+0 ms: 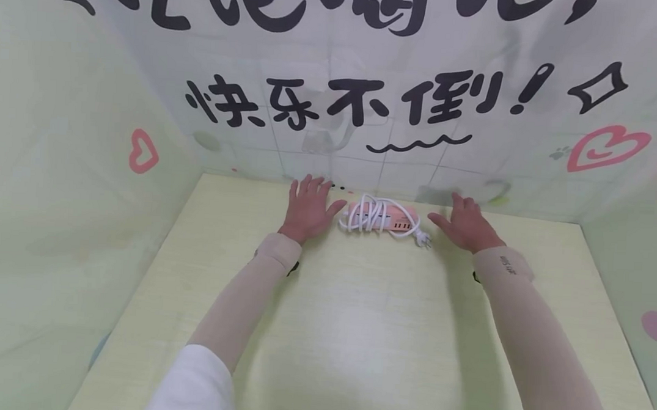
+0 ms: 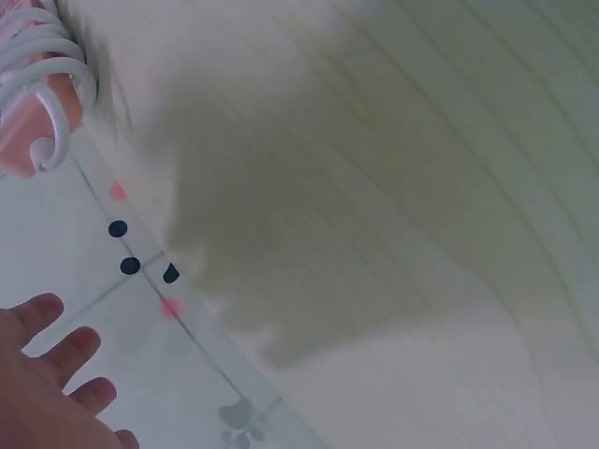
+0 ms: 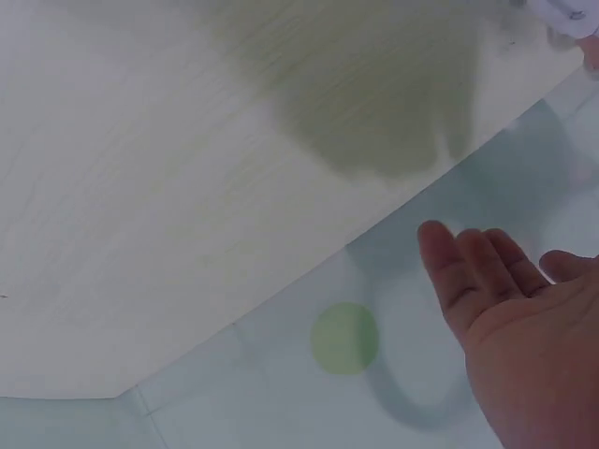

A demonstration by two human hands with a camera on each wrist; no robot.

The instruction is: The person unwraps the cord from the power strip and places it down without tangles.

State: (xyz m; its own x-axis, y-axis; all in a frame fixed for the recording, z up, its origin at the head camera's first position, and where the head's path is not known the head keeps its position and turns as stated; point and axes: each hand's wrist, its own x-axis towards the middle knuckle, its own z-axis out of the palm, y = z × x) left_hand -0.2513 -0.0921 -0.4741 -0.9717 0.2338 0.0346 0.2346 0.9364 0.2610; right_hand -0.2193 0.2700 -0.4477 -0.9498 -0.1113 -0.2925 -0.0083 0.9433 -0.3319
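Observation:
A pink power strip point(image 1: 400, 219) lies at the back of the pale wooden table, its white cord point(image 1: 368, 214) wound around it. The plug point(image 1: 422, 238) sticks out at the strip's right end. My left hand point(image 1: 308, 211) is just left of the strip, fingers spread and holding nothing. To the right of the plug, my right hand point(image 1: 467, 226) is also empty, with its thumb apart from the fingers. In the left wrist view, one end of the strip point(image 2: 37, 126) with loops of cord shows at the upper left corner.
A white printed sheet point(image 1: 352, 157) with dark lettering hangs behind the table's back edge. Pale green sheets point(image 1: 58, 217) flank the table point(image 1: 356, 328) on both sides. A pink heart outline point(image 1: 143, 151) is printed on the left one.

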